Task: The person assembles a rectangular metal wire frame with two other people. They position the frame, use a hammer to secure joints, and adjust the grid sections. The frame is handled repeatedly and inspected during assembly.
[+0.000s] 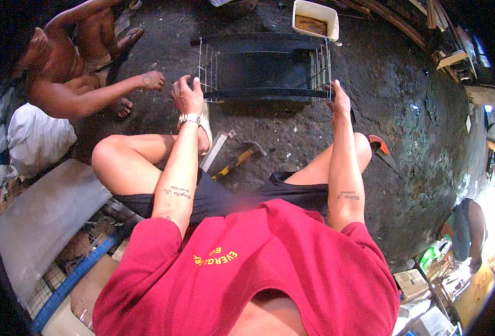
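Observation:
A black rack (258,69) with dark panels and pale wire ends stands on the dark floor in front of me. My left hand (187,96), with a metal watch on its wrist, is at the rack's near left corner, its fingers bent against it and its thumb raised. On the opposite side, my right hand (340,102) holds the near right corner, its fingers partly hidden by the hand's edge. Between my legs lie a yellow-and-black handled tool (237,162) and a pale metal strip (216,150). A hand saw (383,150) with an orange handle rests beside my right knee.
At left another person sits, one hand (153,80) reaching toward the rack. A white tub (315,21) with brownish contents stands behind it. Planks (452,59) line the far right. A white sack (40,133) and a grey sheet (48,215) are at left; clutter fills the lower right.

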The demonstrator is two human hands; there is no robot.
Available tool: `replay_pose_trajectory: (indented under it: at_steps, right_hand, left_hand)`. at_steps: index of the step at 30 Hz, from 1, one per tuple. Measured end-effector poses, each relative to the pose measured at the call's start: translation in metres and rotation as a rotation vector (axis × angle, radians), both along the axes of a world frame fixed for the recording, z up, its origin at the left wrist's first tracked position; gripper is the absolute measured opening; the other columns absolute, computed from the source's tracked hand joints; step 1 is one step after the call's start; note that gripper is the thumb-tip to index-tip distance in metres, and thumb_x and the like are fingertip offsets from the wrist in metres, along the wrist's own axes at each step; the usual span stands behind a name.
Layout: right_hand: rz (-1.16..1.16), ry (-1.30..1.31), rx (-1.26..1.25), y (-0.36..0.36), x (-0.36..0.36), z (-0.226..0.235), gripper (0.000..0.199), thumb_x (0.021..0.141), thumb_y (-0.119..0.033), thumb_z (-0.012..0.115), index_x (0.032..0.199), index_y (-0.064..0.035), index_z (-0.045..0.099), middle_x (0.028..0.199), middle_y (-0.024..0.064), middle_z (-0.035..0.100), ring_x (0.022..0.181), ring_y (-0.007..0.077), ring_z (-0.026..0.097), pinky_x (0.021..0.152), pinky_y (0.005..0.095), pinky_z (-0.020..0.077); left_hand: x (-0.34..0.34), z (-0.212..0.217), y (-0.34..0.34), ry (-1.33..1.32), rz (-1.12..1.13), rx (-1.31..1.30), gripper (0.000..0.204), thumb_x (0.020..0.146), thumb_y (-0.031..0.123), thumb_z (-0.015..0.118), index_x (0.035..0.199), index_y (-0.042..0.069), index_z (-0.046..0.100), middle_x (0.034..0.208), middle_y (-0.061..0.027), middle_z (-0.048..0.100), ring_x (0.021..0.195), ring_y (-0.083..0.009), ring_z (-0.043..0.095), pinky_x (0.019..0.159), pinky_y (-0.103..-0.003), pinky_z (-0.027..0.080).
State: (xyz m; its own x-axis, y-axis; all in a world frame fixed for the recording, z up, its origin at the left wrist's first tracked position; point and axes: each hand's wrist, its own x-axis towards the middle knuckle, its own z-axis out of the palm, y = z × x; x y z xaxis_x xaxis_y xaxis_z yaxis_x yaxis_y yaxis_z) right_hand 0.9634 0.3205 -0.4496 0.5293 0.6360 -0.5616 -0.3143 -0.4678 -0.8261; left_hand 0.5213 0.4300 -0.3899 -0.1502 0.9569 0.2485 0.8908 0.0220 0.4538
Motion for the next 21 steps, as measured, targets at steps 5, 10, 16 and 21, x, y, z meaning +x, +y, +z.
replay_pose_trajectory:
  at_steps: [5,10,16,21]
  right_hand:
    - [0.232,-0.154,-0.035,0.017,0.008,-0.011,0.060,0.088,-0.046,0.069,0.132,-0.0063,0.058,0.114,0.0047,0.065,0.095,0.0123,0.056,0.075,0.0317,0.0412]
    - [0.224,-0.110,0.000,0.016,-0.007,0.041,0.024,0.088,-0.032,0.069,0.099,-0.0114,0.063,0.092,-0.0027,0.063,0.080,0.0072,0.058,0.066,0.0246,0.0370]
    - [0.349,-0.336,0.240,-0.048,-0.041,0.177,0.033,0.092,-0.030,0.065,0.107,-0.0011,0.068,0.104,0.0044,0.062,0.086,0.0108,0.058,0.080,0.0276,0.0448]
    - [0.529,-0.796,0.070,-0.104,-0.079,0.208,0.030,0.096,-0.030,0.060,0.105,-0.0056,0.074,0.116,0.0112,0.063,0.093,0.0175,0.063,0.084,0.0304,0.0483]
  left_hand:
    - [0.004,-0.017,0.017,-0.061,-0.034,-0.283,0.034,0.092,0.032,0.060,0.117,0.009,0.061,0.107,-0.0187,0.067,0.107,-0.0373,0.061,0.092,-0.047,0.046]
    - [-0.008,-0.028,0.033,-0.020,-0.081,-0.402,0.026,0.095,0.028,0.055,0.111,0.009,0.061,0.098,-0.0213,0.069,0.097,-0.0436,0.064,0.080,-0.051,0.049]
    - [-0.011,-0.040,0.020,-0.109,-0.199,-0.206,0.020,0.099,0.024,0.051,0.105,0.008,0.062,0.093,-0.0159,0.070,0.082,-0.0353,0.068,0.070,-0.045,0.051]
    - [0.002,-0.084,0.018,-0.404,-0.175,-0.441,0.028,0.100,0.031,0.049,0.106,0.007,0.061,0.097,-0.0146,0.070,0.082,-0.0323,0.070,0.068,-0.044,0.052]
